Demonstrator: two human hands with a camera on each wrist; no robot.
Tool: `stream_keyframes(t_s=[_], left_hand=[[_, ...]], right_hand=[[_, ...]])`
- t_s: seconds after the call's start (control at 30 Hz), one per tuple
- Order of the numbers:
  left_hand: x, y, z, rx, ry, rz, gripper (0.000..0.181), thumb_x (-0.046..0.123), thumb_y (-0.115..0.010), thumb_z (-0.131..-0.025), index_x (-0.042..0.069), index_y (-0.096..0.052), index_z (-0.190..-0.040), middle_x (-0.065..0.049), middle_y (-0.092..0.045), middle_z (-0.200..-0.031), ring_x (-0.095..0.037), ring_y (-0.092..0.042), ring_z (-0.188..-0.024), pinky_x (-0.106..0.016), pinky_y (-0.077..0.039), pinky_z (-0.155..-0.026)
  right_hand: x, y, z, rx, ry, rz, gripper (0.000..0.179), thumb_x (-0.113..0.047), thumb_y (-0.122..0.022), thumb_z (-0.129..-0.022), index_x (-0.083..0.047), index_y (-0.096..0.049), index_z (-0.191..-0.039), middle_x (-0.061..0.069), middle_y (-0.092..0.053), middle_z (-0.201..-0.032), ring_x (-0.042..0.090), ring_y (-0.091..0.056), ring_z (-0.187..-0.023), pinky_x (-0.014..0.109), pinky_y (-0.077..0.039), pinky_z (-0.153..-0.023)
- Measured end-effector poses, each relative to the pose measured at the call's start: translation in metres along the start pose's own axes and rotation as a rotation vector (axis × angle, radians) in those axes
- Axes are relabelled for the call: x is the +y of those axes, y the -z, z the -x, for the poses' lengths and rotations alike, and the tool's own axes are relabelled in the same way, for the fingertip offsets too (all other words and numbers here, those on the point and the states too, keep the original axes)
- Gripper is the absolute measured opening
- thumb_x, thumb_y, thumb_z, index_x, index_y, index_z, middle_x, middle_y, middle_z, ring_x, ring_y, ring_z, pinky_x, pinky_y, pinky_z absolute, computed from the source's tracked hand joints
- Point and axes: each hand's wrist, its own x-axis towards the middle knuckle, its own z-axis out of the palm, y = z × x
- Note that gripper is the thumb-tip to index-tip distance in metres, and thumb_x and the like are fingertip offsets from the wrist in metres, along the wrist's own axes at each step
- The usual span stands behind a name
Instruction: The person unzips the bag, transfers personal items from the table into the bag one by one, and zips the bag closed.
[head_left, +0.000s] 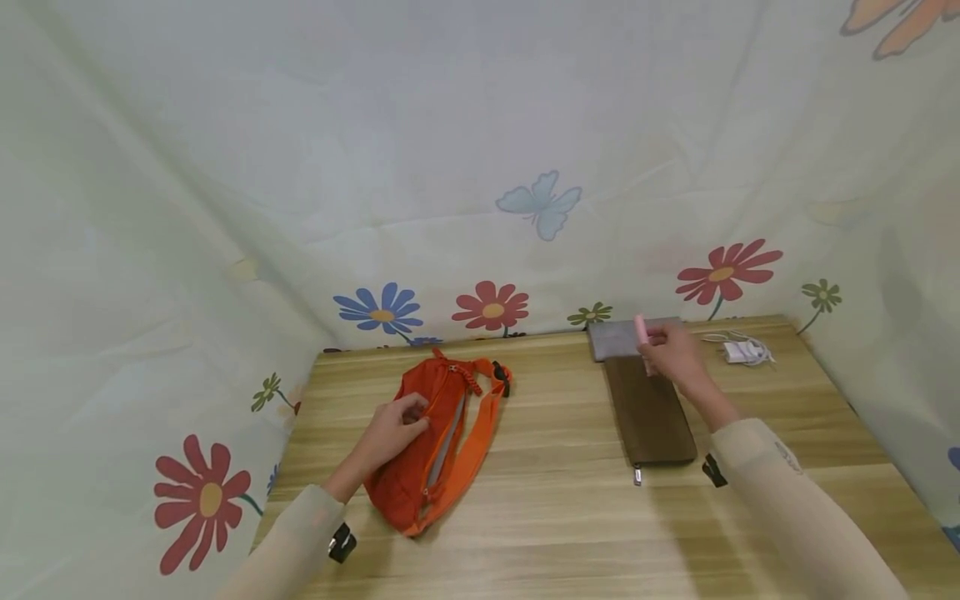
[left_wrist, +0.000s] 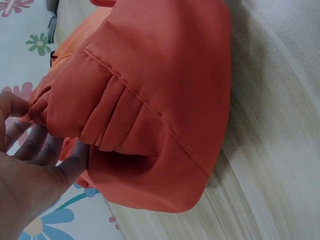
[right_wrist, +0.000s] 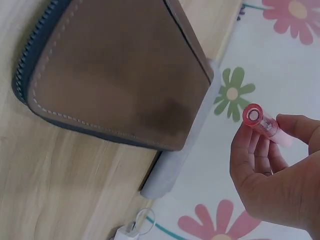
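Observation:
An orange-red waist bag [head_left: 405, 479] lies on the left of the table, its zipped opening and strap facing right. My left hand [head_left: 392, 429] pinches the fabric at the bag's upper left side; in the left wrist view the fingers [left_wrist: 35, 142] curl at the gathered cloth. Over on the right, my right hand [head_left: 675, 357] holds a small pink lipstick tube [head_left: 641, 328] between thumb and fingers. The right wrist view shows the tube's clear round end [right_wrist: 253, 115] toward the camera. Below that hand lies a brown zip wallet [head_left: 648, 421], apart from the tube.
A flat grey case [head_left: 611, 340] lies at the table's back edge, partly under the wallet. To its right is a white charger [head_left: 744, 352] with a coiled cable. Flower-printed cloth [head_left: 420, 208] hangs behind and at both sides of the wooden table [head_left: 555, 517].

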Motion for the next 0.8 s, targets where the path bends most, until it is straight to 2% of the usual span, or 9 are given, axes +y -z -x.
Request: stream_keyframes(t_s=[0.1,0.3,0.47,0.57,0.67,0.8], left_hand=[[0.0,0.0,0.0,-0.001,-0.008,-0.002,0.015,0.012,-0.07,-0.093,0.012,-0.069,-0.108,-0.002,-0.072,-0.099,-0.015,-0.068,-0.09,-0.039,-0.057,-0.082],[-0.001,-0.001,0.0,-0.005,-0.005,0.014,0.015,0.012,-0.07,-0.093,0.012,-0.069,-0.108,-0.001,-0.072,-0.098,-0.015,-0.068,-0.089,-0.039,-0.057,-0.082],[-0.003,-0.001,0.0,-0.005,-0.006,0.007,0.015,0.013,-0.071,-0.093,0.013,-0.069,-0.108,-0.001,-0.072,-0.098,-0.014,-0.067,-0.089,-0.038,-0.057,-0.082],[-0.003,-0.002,0.001,-0.006,-0.004,0.008,0.015,0.013,-0.071,-0.093,0.013,-0.069,-0.107,-0.001,-0.072,-0.098,-0.014,-0.067,-0.089,-0.038,-0.056,-0.082],[-0.003,-0.002,0.0,-0.004,-0.005,0.01,0.014,0.012,-0.071,-0.093,0.013,-0.069,-0.107,0.0,-0.072,-0.098,-0.014,-0.067,-0.089,-0.038,-0.056,-0.082],[-0.003,-0.002,-0.001,-0.002,-0.007,0.009,0.014,0.013,-0.071,-0.093,0.013,-0.069,-0.106,0.0,-0.072,-0.098,-0.013,-0.067,-0.089,-0.038,-0.056,-0.082]], right_hand=[[-0.002,-0.007,0.004,-0.007,0.03,0.003,0.043,-0.001,-0.058,-0.096,0.021,-0.047,-0.132,0.038,-0.059,-0.117,0.016,-0.065,-0.072,0.031,-0.059,-0.059],[-0.003,-0.021,0.013,-0.042,0.066,0.001,0.043,-0.004,-0.06,-0.096,0.019,-0.047,-0.131,0.036,-0.059,-0.119,0.024,-0.067,-0.085,0.036,-0.06,-0.062],[-0.004,-0.035,0.02,-0.052,0.117,0.027,0.039,-0.005,-0.063,-0.093,0.017,-0.053,-0.124,0.032,-0.065,-0.111,0.02,-0.068,-0.079,0.029,-0.057,-0.057],[-0.01,-0.043,0.026,-0.065,0.103,0.065,0.038,-0.008,-0.065,-0.093,0.013,-0.056,-0.123,0.03,-0.067,-0.112,0.018,-0.068,-0.078,0.028,-0.056,-0.057],[-0.017,-0.05,0.032,-0.097,0.072,0.093,0.04,-0.012,-0.066,-0.095,0.009,-0.057,-0.127,0.027,-0.067,-0.115,0.017,-0.068,-0.075,0.034,-0.058,-0.061],[-0.022,-0.061,0.041,-0.125,0.087,0.097,0.038,-0.011,-0.067,-0.096,0.007,-0.057,-0.128,0.024,-0.068,-0.114,0.014,-0.066,-0.067,0.036,-0.057,-0.06]])
